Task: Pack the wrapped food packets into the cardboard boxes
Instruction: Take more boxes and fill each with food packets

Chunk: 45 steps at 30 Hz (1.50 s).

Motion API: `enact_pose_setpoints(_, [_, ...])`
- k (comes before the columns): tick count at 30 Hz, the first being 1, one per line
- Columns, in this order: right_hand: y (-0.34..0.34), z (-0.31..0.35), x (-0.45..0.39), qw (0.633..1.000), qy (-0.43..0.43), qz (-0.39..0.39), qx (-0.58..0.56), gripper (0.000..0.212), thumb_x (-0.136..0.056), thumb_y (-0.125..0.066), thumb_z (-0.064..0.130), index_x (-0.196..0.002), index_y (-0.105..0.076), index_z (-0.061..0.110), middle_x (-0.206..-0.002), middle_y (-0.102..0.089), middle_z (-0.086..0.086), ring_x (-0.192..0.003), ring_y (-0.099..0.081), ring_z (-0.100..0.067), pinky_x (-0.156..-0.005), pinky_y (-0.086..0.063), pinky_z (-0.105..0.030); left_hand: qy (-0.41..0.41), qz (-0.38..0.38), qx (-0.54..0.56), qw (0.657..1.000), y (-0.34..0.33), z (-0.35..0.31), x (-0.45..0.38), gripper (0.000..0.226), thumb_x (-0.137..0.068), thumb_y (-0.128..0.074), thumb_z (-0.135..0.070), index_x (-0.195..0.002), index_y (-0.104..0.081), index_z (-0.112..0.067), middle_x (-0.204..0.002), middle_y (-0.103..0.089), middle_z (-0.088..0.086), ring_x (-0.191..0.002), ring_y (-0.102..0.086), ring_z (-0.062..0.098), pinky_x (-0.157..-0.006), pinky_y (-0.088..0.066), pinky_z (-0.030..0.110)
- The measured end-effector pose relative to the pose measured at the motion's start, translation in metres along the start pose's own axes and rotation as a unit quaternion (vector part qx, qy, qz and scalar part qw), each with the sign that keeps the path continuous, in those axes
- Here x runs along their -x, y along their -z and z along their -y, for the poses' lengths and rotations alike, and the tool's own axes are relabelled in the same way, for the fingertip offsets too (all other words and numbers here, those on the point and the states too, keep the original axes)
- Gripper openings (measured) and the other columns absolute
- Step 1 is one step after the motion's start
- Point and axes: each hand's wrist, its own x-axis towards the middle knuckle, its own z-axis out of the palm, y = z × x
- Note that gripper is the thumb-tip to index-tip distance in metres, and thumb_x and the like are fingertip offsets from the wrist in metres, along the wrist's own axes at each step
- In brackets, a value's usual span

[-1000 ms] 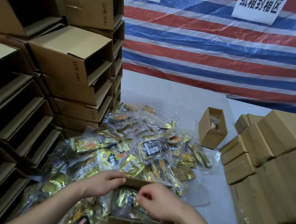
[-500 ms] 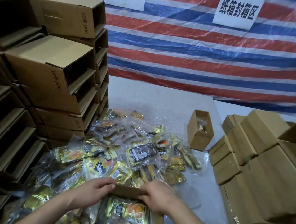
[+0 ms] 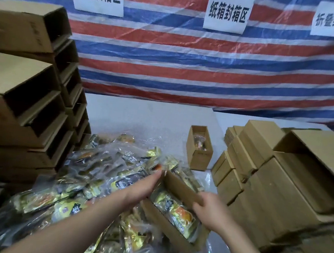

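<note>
**Box held between both hands, long axis slanting from near right to far left**

While the box sits tilted over the packet pile on the counter, I hold it between both hands. My left hand lies straight-fingered against its far-left wall. My right hand curls its fingers over the right rim, gripping it. One gold packet lies inside, lengthwise along the box. Loose packets lie directly left of the box, nearest my left hand. Judgement: that hand is better placed for the next pick, with the right steadying. A second, part-filled box stands well apart, beyond.
</note>
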Motion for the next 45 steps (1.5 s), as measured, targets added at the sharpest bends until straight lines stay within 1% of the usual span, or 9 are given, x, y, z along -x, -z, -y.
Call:
enact_pose_setpoints(4, [0.002, -0.046, -0.007, 0.991, -0.102, -0.039, -0.075, 0.016, -0.085, -0.058, 0.023, -0.07, -0.063, 0.023, -0.062, -0.062, 0.009, -0.061, -0.061, -0.008, -0.047, -0.039, -0.019, 0.022, 0.005, -0.062, 0.998, -0.022, -0.009, -0.046, 0.056, -0.105, -0.013, -0.055, -0.125, -0.059, -0.029, -0.143, -0.054, 0.002, -0.127, -0.051, 0.018, -0.11, -0.038, 0.036])
enact_pose_setpoints(7, [-0.002, -0.074, -0.014, 0.974, -0.173, -0.088, -0.113, 0.025, -0.088, -0.061, 0.022, -0.063, -0.059, 0.019, -0.056, -0.059, 0.014, -0.052, -0.053, 0.002, -0.04, -0.032, -0.014, 0.03, -0.008, -0.19, 0.981, -0.033, 0.002, -0.08, 0.049, -0.109, -0.02, -0.039, -0.134, -0.054, -0.014, -0.138, -0.056, 0.008, -0.123, -0.055, 0.023, -0.103, -0.043, 0.031])
enact_pose_setpoints(10, [-0.008, -0.091, -0.023, 0.963, -0.219, -0.112, -0.114, 0.026, -0.092, -0.059, 0.023, -0.066, -0.056, 0.02, -0.06, -0.055, 0.014, -0.055, -0.052, -0.005, -0.048, -0.036, -0.025, -0.01, -0.019, -0.427, 0.904, -0.039, 0.02, -0.117, 0.043, -0.103, -0.034, -0.021, -0.143, -0.045, -0.011, -0.141, -0.053, 0.017, -0.127, -0.053, 0.03, -0.108, -0.044, 0.038])
enact_pose_setpoints(14, [-0.01, -0.109, -0.046, 0.953, -0.254, -0.109, -0.126, 0.014, -0.094, -0.055, 0.023, -0.09, -0.068, 0.018, -0.088, -0.07, -0.005, -0.088, -0.065, -0.031, -0.066, -0.045, -0.032, -0.068, 0.029, -0.606, 0.792, -0.048, 0.031, -0.172, 0.051, -0.098, -0.043, -0.022, -0.147, -0.037, -0.011, -0.152, -0.039, 0.016, -0.137, -0.041, 0.031, -0.116, -0.033, 0.044])
enact_pose_setpoints(18, [-0.01, -0.121, -0.072, 0.941, -0.277, -0.125, -0.152, 0.017, -0.095, -0.052, 0.017, -0.095, -0.069, 0.015, -0.1, -0.071, -0.012, -0.092, -0.064, -0.033, -0.074, -0.048, -0.034, -0.079, 0.061, -0.713, 0.694, -0.062, 0.037, -0.232, 0.072, -0.097, -0.051, -0.031, -0.157, -0.016, -0.01, -0.165, -0.013, 0.013, -0.152, -0.01, 0.032, -0.123, -0.009, 0.05])
enact_pose_setpoints(24, [-0.011, -0.126, -0.102, 0.926, -0.305, -0.159, -0.154, 0.026, -0.1, -0.049, 0.02, -0.118, -0.068, 0.017, -0.114, -0.07, -0.012, -0.103, -0.063, -0.035, -0.075, -0.042, -0.033, -0.122, 0.084, -0.834, 0.532, -0.076, 0.045, -0.289, 0.092, -0.094, -0.053, -0.047, -0.157, 0.005, -0.015, -0.164, 0.008, 0.016, -0.15, 0.008, 0.039, -0.118, 0.008, 0.06])
enact_pose_setpoints(32, [-0.014, -0.134, -0.116, 0.93, -0.304, -0.163, -0.128, 0.027, -0.102, -0.049, 0.025, -0.121, -0.066, 0.016, -0.111, -0.072, -0.008, -0.102, -0.065, -0.033, -0.075, -0.044, -0.033, -0.058, 0.071, -0.829, 0.552, -0.054, 0.06, -0.287, 0.088, -0.099, -0.057, -0.032, -0.158, 0.007, -0.017, -0.138, -0.051, 0.021, -0.133, -0.042, 0.041, -0.111, -0.034, 0.054])
enact_pose_setpoints(38, [-0.029, -0.14, -0.132, 0.93, -0.306, -0.148, -0.139, 0.026, -0.101, -0.051, 0.023, -0.075, -0.053, 0.02, -0.096, -0.071, -0.011, -0.08, -0.057, -0.031, -0.068, -0.04, -0.033, -0.062, 0.06, -0.789, 0.608, -0.028, 0.046, -0.259, 0.065, -0.103, -0.042, -0.019, -0.158, -0.008, -0.02, -0.115, -0.062, 0.013, -0.11, -0.055, 0.031, -0.097, -0.042, 0.043])
enact_pose_setpoints(45, [-0.032, -0.142, -0.161, 0.936, -0.258, -0.118, -0.208, 0.022, -0.101, -0.054, 0.025, -0.08, -0.06, 0.021, -0.098, -0.072, -0.011, -0.079, -0.055, -0.025, -0.072, -0.04, -0.031, -0.06, 0.078, -0.828, 0.553, -0.021, 0.051, -0.236, 0.094, -0.092, -0.062, -0.01, -0.158, 0.005, -0.017, -0.111, -0.064, 0.015, -0.105, -0.061, 0.032, -0.108, -0.041, 0.048])
